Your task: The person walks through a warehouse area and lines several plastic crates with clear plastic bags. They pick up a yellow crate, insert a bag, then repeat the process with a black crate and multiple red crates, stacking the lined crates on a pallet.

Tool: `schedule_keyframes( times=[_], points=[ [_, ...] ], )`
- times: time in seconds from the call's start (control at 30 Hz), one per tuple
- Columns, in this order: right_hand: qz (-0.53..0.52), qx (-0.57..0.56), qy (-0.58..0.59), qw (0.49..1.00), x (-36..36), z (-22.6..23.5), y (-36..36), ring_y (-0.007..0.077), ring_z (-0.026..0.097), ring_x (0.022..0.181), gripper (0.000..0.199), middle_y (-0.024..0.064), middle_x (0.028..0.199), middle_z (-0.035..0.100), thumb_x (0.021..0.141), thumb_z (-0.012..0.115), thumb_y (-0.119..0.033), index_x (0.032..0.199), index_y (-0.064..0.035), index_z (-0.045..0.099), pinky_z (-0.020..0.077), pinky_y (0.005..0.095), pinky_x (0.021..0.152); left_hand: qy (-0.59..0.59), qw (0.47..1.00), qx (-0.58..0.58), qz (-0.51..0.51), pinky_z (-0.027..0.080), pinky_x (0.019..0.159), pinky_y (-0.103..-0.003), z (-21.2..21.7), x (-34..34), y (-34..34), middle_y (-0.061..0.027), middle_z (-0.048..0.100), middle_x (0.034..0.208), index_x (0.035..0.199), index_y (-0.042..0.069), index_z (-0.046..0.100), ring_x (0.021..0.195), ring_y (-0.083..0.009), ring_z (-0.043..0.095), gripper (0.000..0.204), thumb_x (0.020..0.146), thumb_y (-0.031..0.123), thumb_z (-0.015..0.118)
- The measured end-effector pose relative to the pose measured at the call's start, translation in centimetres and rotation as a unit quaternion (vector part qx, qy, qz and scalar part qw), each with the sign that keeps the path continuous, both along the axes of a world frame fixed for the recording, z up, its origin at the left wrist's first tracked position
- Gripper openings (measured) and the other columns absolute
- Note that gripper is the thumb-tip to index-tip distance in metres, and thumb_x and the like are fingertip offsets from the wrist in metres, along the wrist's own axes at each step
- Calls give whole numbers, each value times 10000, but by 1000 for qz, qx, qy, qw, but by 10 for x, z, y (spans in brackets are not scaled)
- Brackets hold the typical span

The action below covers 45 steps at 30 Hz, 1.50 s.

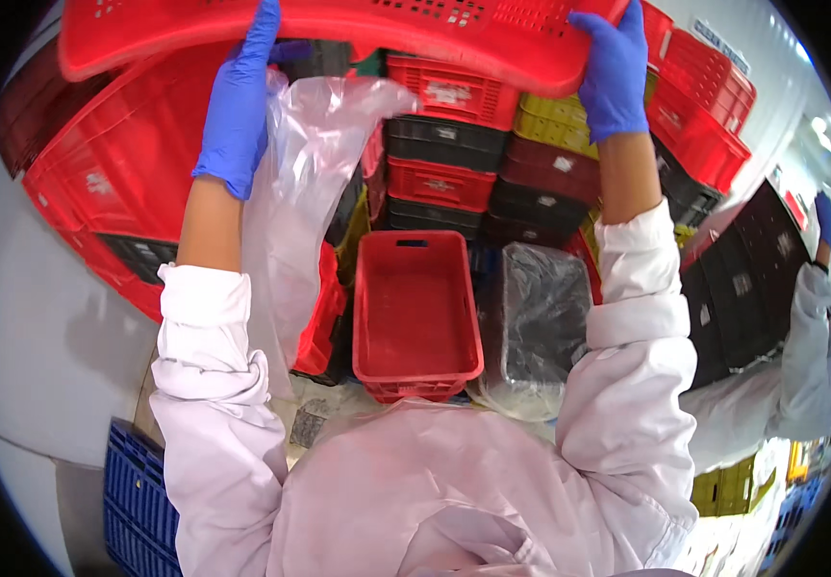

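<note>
A red plastic crate (339,34) with a perforated wall is held overhead, at the top of the view, above stacked crates (454,144). The left hand (238,106) and right hand (613,72), both blue-gloved, each have a clenched grip on its rim. A clear bag (305,183) hangs beside the left hand.

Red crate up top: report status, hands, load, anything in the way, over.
Left hand and right hand grip the raised red crate. Clear plastic bag hangs by the left hand. Empty red crate below, crate stacks behind.
</note>
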State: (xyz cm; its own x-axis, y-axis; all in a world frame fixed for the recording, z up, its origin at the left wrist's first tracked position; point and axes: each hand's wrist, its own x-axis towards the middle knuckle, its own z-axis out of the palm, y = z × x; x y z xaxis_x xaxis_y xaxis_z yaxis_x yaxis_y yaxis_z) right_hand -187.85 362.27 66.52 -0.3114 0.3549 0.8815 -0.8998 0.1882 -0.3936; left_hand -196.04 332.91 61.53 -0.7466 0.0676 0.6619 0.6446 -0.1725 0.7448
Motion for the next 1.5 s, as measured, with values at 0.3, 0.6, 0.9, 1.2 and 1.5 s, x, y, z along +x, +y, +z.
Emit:
schedule_keyframes(
  times=[0.3, 0.6, 0.9, 1.2, 1.5],
  points=[
    [-50, -191, -102, 975, 104, -163, 80, 248, 557, 1043, 637, 136, 1191, 531, 687, 493, 124, 1296, -35, 399, 483, 361, 898, -143, 983, -31, -112, 433, 635, -312, -65, 24, 121, -65, 594, 732, 871, -9, 658, 656, -133, 512, 326, 758, 297, 665],
    [-109, -351, -305, 879, 163, -357, 107, 235, 548, 1037, 751, 113, 1170, 554, 578, 465, 138, 1309, -23, 397, 472, 316, 852, -308, 931, -164, -108, 444, 610, -356, -263, 19, 187, -78, 617, 707, 777, -67, 646, 680, -142, 561, 295, 740, 225, 640],
    [-120, -448, -480, 744, 207, -463, 61, 276, 449, 1193, 791, 191, 1335, 408, 746, 638, -48, 1416, -2, 221, 373, 349, 999, -528, 819, -192, -122, 476, 693, -338, -435, 24, 123, -100, 649, 882, 876, -37, 651, 775, -197, 586, 388, 651, 278, 655],
    [-349, 147, -503, 777, 155, -429, 152, 298, 462, 1184, 677, 186, 1316, 456, 844, 621, -274, 1385, -1, 318, 349, 378, 1003, -368, 862, -323, 132, 472, 826, -396, -466, -41, 52, -227, 606, 1103, 1159, -59, 544, 986, -318, 596, 682, 760, 487, 636],
    [-54, -191, -667, 718, 138, -458, 150, 146, 616, 737, 413, 50, 905, 632, 781, 575, -170, 1185, -82, 559, 518, 308, 589, -359, 819, -446, 30, 475, 792, -346, -407, 67, -7, -175, 631, 946, 1256, -70, 448, 886, -250, 618, 814, 779, 567, 617]
  ],
)
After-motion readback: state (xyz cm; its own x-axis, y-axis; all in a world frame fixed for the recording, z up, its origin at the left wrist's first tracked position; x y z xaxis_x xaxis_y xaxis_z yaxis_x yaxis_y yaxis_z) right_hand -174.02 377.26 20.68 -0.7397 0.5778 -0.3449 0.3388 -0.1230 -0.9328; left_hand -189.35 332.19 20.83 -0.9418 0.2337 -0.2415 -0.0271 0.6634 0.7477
